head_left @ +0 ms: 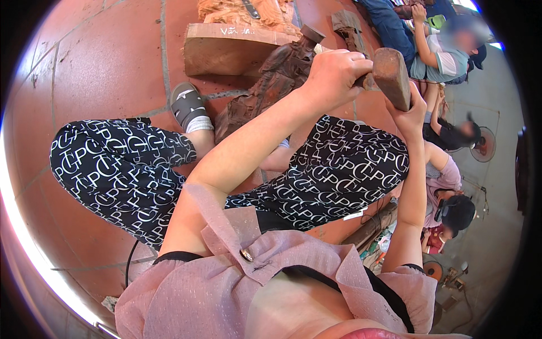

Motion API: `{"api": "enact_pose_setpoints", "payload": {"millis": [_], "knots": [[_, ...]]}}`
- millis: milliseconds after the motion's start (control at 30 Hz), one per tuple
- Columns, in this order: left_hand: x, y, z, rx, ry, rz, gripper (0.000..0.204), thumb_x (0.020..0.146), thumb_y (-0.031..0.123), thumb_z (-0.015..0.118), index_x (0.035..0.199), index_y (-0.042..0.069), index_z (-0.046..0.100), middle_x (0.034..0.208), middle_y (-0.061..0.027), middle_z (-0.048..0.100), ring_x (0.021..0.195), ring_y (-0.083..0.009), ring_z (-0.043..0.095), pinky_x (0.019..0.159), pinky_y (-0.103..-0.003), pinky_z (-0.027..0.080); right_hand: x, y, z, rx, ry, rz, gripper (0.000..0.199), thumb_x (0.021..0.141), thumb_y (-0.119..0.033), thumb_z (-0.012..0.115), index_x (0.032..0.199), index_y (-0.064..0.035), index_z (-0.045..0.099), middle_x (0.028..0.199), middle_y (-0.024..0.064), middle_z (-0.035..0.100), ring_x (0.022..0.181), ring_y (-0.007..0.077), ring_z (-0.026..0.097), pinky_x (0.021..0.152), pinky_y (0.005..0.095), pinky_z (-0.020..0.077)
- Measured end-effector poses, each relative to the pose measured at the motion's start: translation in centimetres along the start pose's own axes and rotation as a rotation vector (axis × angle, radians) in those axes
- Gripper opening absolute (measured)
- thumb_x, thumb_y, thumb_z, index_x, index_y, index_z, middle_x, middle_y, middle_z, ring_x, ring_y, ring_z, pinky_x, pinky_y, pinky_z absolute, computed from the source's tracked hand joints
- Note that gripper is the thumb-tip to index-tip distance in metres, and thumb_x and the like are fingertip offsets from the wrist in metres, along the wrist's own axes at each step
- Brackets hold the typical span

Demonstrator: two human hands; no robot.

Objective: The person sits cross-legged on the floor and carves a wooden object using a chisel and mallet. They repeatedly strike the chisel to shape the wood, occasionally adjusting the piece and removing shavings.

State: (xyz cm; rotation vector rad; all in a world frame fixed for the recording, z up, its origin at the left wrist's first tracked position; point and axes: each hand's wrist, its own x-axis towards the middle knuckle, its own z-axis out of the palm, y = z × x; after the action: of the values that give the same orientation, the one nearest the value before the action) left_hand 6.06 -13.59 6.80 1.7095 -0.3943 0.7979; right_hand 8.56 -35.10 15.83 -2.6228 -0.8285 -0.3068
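Observation:
My left hand (337, 78) is closed round a chisel, whose dark butt end (363, 82) pokes out on its right side; the blade is hidden. It is held over the upper part of a dark brown carved wooden figure (276, 76), which lies slanting on the floor between my legs. My right hand (409, 113) grips a wooden mallet (391, 79) from below. The mallet's blocky, worn head is raised just right of the chisel's butt; whether they touch is unclear.
Beyond the figure stands a thick wood block (231, 50) with an orange carving (243, 12) and a small dark tool on it. A rough wood piece (347, 28) lies further right. Several people sit along the right, the nearest in a light shirt (446, 56). A fan (484, 144) stands behind them.

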Motion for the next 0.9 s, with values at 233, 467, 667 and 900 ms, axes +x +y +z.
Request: {"api": "enact_pose_setpoints", "payload": {"millis": [233,467,667,900], "knots": [[0.1,0.0,0.0,-0.002,0.033,0.014,0.022,0.065,0.007,0.07,0.085,0.016,0.066,0.077,-0.0018,0.066,0.078,-0.0264,0.065,0.066,-0.039,0.05,0.0,0.0,-0.2,0.016,-0.01,0.007,0.038,0.068,-0.002,0.073,0.104,-0.0022,0.062,0.083,0.009,0.064,0.077,0.0123,0.062,0.075,0.0256,0.0496],[0.3,-0.5,-0.8,-0.166,0.032,-0.032,0.025,0.068,0.007,0.075,0.091,0.014,0.069,0.081,-0.0049,0.069,0.075,-0.027,0.066,0.068,-0.034,0.052,-1.2,1.5,0.3,0.209,0.023,0.01,0.037,0.069,-0.002,0.075,0.104,-0.0021,0.063,0.087,0.0091,0.066,0.083,0.011,0.063,0.077,0.0267,0.0504],[-0.3,-0.9,-1.2,-0.159,-0.006,0.028,0.026,0.066,0.004,0.072,0.09,0.013,0.068,0.081,-0.0048,0.069,0.076,-0.027,0.067,0.066,-0.036,0.052,-0.3,-0.4,-0.2,-0.057,0.004,-0.167,0.035,0.068,-0.002,0.074,0.101,-0.0022,0.062,0.085,0.0112,0.064,0.078,0.0203,0.065,0.073,0.0292,0.0505],[-1.0,-1.3,-1.0,-0.066,-0.035,0.029,0.023,0.06,0.005,0.069,0.082,0.011,0.065,0.078,-0.0058,0.067,0.077,-0.0307,0.065,0.062,-0.04,0.049,-0.1,-0.7,-0.1,-0.176,0.007,-0.142,0.032,0.069,-0.002,0.072,0.099,-0.0041,0.062,0.085,0.0128,0.064,0.078,0.0244,0.065,0.072,0.03,0.0504]]}}
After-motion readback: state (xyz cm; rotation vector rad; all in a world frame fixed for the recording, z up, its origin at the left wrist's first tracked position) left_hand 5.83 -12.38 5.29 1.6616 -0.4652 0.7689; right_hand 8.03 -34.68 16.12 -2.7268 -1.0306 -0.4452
